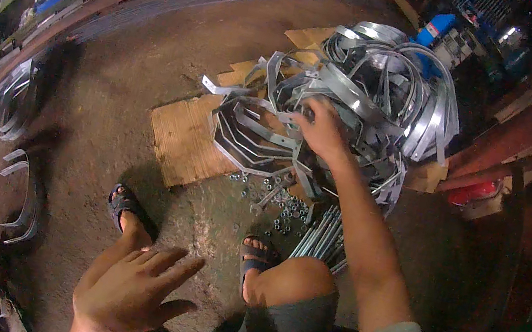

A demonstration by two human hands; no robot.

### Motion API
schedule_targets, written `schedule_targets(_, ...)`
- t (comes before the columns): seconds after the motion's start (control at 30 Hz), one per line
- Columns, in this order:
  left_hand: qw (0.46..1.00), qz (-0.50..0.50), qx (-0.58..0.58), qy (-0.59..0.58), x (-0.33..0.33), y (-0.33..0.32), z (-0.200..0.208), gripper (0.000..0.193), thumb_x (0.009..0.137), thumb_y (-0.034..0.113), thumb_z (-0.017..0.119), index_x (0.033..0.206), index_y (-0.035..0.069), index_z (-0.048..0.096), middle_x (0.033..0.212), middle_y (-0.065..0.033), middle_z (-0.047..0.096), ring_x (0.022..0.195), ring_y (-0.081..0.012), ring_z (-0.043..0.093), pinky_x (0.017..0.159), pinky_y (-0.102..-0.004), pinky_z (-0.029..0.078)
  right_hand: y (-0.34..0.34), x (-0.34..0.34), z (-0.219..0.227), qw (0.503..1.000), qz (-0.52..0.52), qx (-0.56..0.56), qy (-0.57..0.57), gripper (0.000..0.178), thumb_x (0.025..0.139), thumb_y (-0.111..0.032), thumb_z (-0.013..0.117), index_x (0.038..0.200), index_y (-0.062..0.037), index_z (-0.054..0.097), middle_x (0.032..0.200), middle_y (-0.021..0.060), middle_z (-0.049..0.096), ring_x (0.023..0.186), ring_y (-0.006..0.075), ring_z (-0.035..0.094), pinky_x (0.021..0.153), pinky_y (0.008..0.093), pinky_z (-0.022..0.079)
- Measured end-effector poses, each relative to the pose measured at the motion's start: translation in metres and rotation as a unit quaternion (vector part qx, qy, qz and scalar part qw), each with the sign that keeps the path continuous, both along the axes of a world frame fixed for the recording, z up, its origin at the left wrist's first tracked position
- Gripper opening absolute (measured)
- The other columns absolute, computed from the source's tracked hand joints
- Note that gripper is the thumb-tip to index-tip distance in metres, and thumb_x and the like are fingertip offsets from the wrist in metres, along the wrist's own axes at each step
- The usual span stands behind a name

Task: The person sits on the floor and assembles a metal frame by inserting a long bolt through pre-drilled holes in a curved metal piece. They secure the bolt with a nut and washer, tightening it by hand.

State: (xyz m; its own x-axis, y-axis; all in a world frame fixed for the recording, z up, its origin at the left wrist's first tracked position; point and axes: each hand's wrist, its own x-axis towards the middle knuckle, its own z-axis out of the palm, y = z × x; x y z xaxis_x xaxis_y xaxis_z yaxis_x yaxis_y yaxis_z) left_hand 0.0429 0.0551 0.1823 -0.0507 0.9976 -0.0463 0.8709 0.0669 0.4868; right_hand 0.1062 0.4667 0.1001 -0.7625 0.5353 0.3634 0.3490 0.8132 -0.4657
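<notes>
Fisheye view, from above, of a person's two bare hands over a workshop floor (pixel 97 115); the right hand (pixel 320 131) reaches forward to the near side of a large heap of curved metal bands (pixel 353 97), its fingers bent at the angular metal strips (pixel 239 154) that lie there; whether its grip is clamped on one of these strips or merely rests against them cannot be told, since the fingertips are partly hidden among the metal; the left hand (pixel 134 288) is held low, near the lower edge, back upward, its grip apart, with fingers spread and nothing held; the angular strips lie nested, partly upon a flattened sheet of brown cardboard (pixel 178 140), just left of and below the right hand; nearer the person, loose nuts (pixel 286 221) are scattered on the floor, with a wrench (pixel 266 199) beside them and a bundle of metal rods (pixel 321 234) to their right; the person's sandals (pixel 257 255) stand on the near side of the cardboard; at far left, well apart from the heap, further bent strips (pixel 23 209) lie on the floor; beyond the heap stands a blue container (pixel 435 29).
</notes>
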Motion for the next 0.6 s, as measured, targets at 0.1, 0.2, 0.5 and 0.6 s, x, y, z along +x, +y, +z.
schedule_targets(0.1,0.999,0.011,-0.003,-0.030,-0.016,-0.008,-0.013,0.063,0.080,0.036,0.072,0.134,0.010,0.052,0.126,-0.0208,0.057,0.112,-0.0372,0.059,0.095,-0.0446,0.048,0.079,0.053,-0.098,0.980,-0.146,0.070,-0.118,0.040,0.081,-0.028,0.073,0.112,-0.0028,0.066,0.113,0.0210,0.063,0.108,0.0392,0.060,0.092,0.0471,0.047)
schedule_targets(0.2,0.997,0.064,-0.026,-0.027,-0.025,-0.041,0.003,0.076,0.070,0.031,0.082,0.134,0.008,0.050,0.130,-0.0230,0.053,0.122,-0.0407,0.050,0.098,-0.0501,0.044,0.072,0.006,-0.150,0.970,-0.121,-0.052,-0.205,0.037,0.081,-0.028,0.072,0.108,-0.0029,0.067,0.116,0.0216,0.062,0.110,0.0384,0.058,0.093,0.0464,0.047)
schedule_targets(0.5,0.986,0.112,-0.120,-0.014,-0.036,-0.025,-0.013,0.069,0.074,0.024,0.074,0.138,0.016,0.049,0.132,-0.0202,0.055,0.118,-0.0372,0.056,0.096,-0.0492,0.045,0.014,-0.047,-0.264,0.876,0.210,0.112,-0.419,0.035,0.084,-0.033,0.069,0.103,-0.0050,0.066,0.108,0.0179,0.063,0.106,0.0350,0.061,0.086,0.0491,0.051)
schedule_targets(0.6,0.984,0.124,-0.128,-0.030,-0.031,-0.020,-0.018,0.066,0.074,0.023,0.073,0.136,0.015,0.051,0.130,-0.0198,0.056,0.114,-0.0375,0.058,0.093,-0.0477,0.047,0.001,-0.075,-0.300,0.880,0.061,0.012,-0.471,0.032,0.083,-0.033,0.070,0.100,-0.0056,0.068,0.104,0.0181,0.067,0.103,0.0344,0.064,0.079,0.0463,0.054)
